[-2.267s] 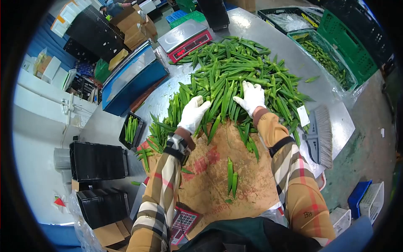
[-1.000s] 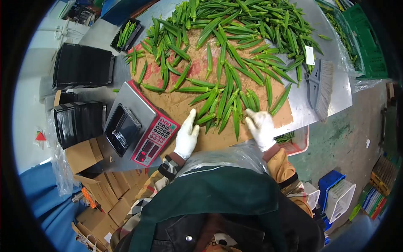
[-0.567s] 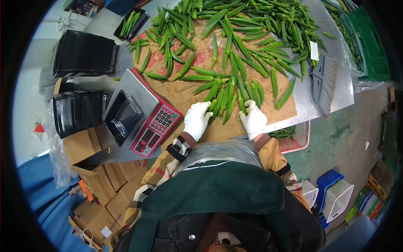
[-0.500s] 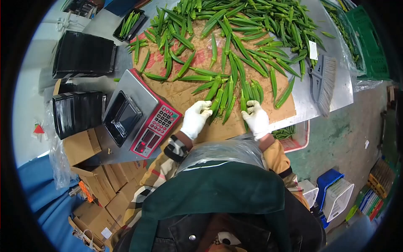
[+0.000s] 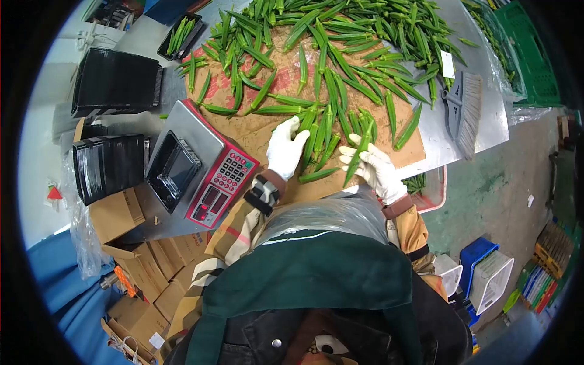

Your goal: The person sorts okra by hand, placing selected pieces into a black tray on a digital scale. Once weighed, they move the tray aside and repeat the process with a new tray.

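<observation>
My right hand (image 5: 374, 169), in a white glove, holds one okra pod (image 5: 359, 152) upright between thumb and fingers. My left hand (image 5: 286, 148), gloved too, touches the left side of a small bunch of okra (image 5: 319, 137), its thumb and fingers apart. A single pod (image 5: 318, 176) lies crosswise below that bunch, near the cardboard's front edge. More okra (image 5: 389, 30) is heaped at the back of the cardboard sheet (image 5: 255, 131). To the left, a black tray (image 5: 174, 169) rests on the red and silver scale (image 5: 219, 143).
Stacked black trays (image 5: 115, 82) and a second stack (image 5: 109, 167) stand at the left. A small tray of okra (image 5: 180, 36) is at the back left. A grey brush (image 5: 465, 115) lies on the right of the metal table (image 5: 490, 131). A green crate (image 5: 535, 61) stands beyond.
My right hand has lifted a pod from the cardboard. My left hand has moved up slightly and opened beside the bunch. A pod now lies crosswise below it.
</observation>
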The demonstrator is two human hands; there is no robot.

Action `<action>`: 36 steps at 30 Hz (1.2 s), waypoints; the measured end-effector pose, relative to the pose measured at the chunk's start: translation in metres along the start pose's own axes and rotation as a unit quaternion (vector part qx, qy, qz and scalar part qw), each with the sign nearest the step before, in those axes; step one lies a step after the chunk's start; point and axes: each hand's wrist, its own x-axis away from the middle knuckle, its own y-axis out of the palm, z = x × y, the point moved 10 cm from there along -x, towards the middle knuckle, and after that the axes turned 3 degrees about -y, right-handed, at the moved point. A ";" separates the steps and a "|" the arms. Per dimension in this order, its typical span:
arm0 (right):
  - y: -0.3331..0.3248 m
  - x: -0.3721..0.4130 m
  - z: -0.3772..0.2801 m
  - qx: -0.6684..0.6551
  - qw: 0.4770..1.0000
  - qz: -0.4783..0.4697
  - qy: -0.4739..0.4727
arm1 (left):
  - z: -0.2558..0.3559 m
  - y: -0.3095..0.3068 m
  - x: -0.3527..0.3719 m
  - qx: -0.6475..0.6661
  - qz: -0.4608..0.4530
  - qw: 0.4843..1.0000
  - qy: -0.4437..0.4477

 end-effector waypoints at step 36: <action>0.027 -0.013 -0.034 0.183 0.970 0.111 -0.118 | 0.081 0.071 0.069 0.446 -0.398 0.738 -0.313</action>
